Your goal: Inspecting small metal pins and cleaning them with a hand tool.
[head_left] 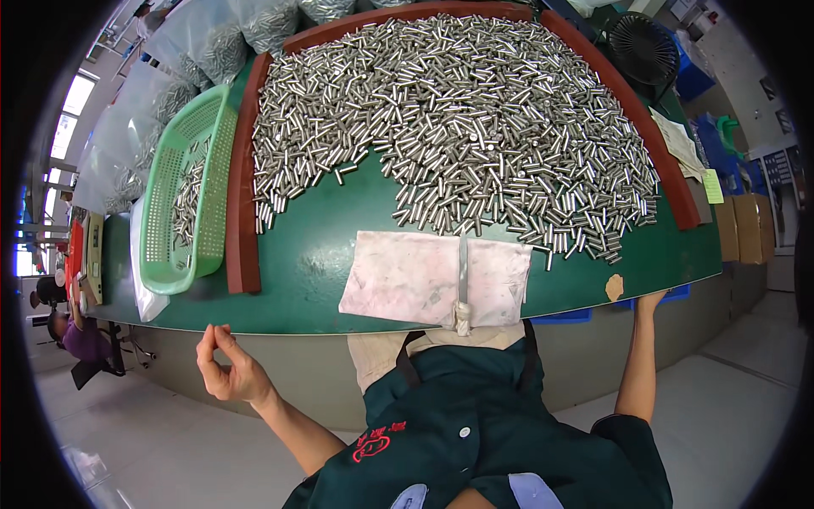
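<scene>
Dark green shirt [500, 424], left fingers [209, 348] pinched together, right hand [649, 302], fingers hidden, grip unclear, metal pins [475, 102] beyond both.

Shiny metal pins [458, 102], matt cloth [398, 276], smooth tabletop [305, 246], plastic basket [215, 199]

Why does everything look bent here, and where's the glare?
In the head view, fisheye distortion bows the front edge of the green table and leaves dark corners; there too, the metal pins glint and the windows at left glare white.
</scene>
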